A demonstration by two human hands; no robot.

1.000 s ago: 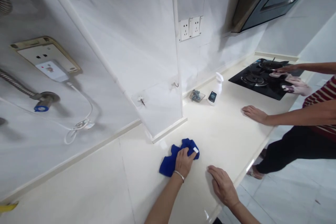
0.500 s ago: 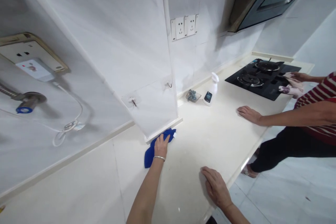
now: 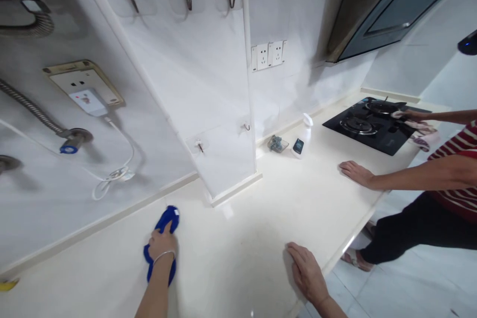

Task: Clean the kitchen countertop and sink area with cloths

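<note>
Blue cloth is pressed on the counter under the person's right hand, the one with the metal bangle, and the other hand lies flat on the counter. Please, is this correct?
Not quite. The head view shows the blue cloth under the left hand, not the right. The rest stands: that hand wears the metal bangle, and the right hand lies flat on the counter.

Bright, even indoor light, soft shadows, warped wide-angle edges
</note>
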